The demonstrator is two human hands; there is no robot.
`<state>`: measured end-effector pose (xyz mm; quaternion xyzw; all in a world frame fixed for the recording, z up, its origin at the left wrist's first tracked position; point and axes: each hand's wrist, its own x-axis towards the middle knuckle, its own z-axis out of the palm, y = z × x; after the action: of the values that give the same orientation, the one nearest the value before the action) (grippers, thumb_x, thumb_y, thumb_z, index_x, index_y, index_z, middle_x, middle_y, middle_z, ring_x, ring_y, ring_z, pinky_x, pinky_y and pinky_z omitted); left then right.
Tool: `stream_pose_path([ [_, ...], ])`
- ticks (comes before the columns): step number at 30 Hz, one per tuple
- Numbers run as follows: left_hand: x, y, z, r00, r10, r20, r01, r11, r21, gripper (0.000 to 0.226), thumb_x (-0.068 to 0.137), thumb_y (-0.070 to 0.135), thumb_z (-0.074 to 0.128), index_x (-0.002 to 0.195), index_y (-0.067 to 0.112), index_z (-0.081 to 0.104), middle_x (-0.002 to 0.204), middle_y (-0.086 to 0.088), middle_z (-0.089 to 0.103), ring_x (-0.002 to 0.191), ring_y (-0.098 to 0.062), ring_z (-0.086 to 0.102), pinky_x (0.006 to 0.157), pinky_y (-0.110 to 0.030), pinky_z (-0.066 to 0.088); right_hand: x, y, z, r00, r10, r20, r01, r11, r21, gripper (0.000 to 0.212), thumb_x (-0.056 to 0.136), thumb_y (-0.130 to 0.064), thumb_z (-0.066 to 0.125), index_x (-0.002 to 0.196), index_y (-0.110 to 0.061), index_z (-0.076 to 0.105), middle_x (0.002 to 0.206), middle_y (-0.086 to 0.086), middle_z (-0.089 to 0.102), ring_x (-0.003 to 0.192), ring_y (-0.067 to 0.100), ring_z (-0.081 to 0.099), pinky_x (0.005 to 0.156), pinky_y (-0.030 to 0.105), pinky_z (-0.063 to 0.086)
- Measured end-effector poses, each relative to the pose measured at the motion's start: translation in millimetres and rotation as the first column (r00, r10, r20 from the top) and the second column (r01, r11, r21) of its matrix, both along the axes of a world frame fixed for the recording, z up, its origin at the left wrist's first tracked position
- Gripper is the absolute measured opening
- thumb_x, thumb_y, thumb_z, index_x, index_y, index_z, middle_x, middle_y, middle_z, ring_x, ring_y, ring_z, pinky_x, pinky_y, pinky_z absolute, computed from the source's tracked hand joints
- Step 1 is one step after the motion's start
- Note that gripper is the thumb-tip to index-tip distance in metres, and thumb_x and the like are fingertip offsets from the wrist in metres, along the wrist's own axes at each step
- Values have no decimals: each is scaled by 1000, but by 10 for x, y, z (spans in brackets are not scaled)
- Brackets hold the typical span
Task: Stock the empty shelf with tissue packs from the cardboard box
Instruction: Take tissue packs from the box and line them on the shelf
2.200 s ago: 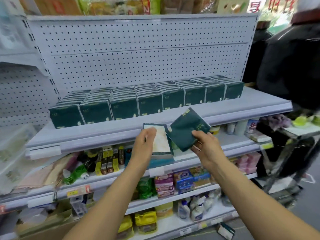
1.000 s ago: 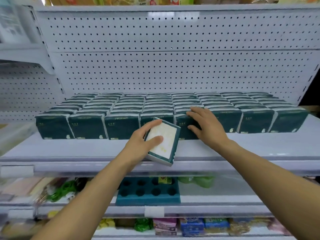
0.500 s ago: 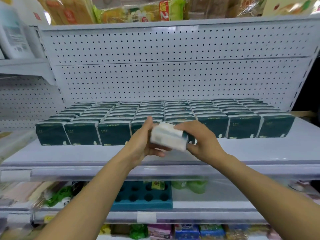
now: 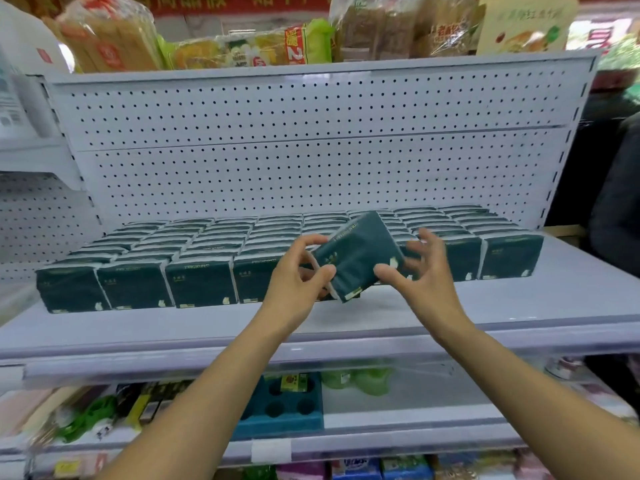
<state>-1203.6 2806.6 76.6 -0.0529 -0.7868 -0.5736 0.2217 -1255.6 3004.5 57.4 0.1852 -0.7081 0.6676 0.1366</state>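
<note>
Already the shelf (image 4: 519, 306) carried a full layer of tissue packs (image 4: 201, 285), rows running from its back panel forward, with a bare strip left along its front edge. Placement was the step in hand, I judged. One tilted pack (image 4: 356, 258) hung above the middle of the front row. My left hand (image 4: 294, 271) pinched its left end between thumb and fingers; my right hand (image 4: 422, 268) steadied its right side with fingers spread wide, thumb against the lower corner. Next, it needed levelling and setting down squarely.
</note>
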Motion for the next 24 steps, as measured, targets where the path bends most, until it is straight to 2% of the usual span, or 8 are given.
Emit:
stream_pose_path([
  [2,-80,32,-66,998,50,-46,-61,962,-267,35,93,18,65,114,44,55,98,5,57,85,-20,65,75,-40,60,-70,205,-2,931,-100,-352,206,938,278,98,71,-35,85,148,-34,24,150,-7,27,136,12,35,106,31,37],
  [3,-111,81,-102,997,42,-58,-60,936,-348,36,92,19,65,115,45,55,96,9,55,85,-18,62,79,-41,58,-124,296,-9,854,-38,-519,289,864,412,96,70,-37,85,148,-33,29,154,-5,24,141,17,28,110,35,34],
  [5,-177,212,-196,997,-6,-74,-25,913,-408,37,92,19,66,119,42,55,98,7,55,85,-17,60,83,-42,55,-233,427,-56,737,144,-660,392,704,592,78,70,-41,82,139,-28,49,152,1,33,139,25,31,106,48,40],
  [9,-254,416,-369,993,-117,-28,94,899,-427,34,93,21,64,124,34,58,109,5,55,96,-9,58,93,-36,51,-318,600,-242,760,147,-633,416,638,648,59,72,-26,84,125,-24,61,129,-1,56,116,18,49,73,41,58],
  [12,-284,375,-430,990,-105,-99,41,864,-502,34,94,30,63,127,33,57,116,14,52,109,-2,52,95,-28,48,-348,654,-313,739,153,-656,464,591,660,63,71,-27,85,127,-22,58,122,-2,59,110,19,52,73,34,55],
  [16,-394,34,-399,878,157,-452,-448,602,-661,46,86,29,72,130,25,58,130,4,55,120,-16,49,98,-33,40,-488,653,-339,679,118,-725,560,555,615,62,71,-30,84,126,-18,59,112,2,59,98,22,53,72,35,53],
  [21,-587,-319,-513,917,220,-334,-388,282,-877,87,79,38,79,150,13,35,157,-6,34,146,-24,28,121,-42,18,-726,679,-380,674,54,-737,619,502,604,59,70,-28,85,123,-17,62,112,3,60,101,26,54,74,41,53],
  [24,-701,-256,-568,924,165,-346,-373,175,-911,99,67,41,87,148,10,40,153,-8,40,143,-24,36,118,-43,25,-799,634,-380,671,77,-737,623,480,617,62,69,-33,85,124,-16,62,119,3,61,109,26,57,83,42,51],
])
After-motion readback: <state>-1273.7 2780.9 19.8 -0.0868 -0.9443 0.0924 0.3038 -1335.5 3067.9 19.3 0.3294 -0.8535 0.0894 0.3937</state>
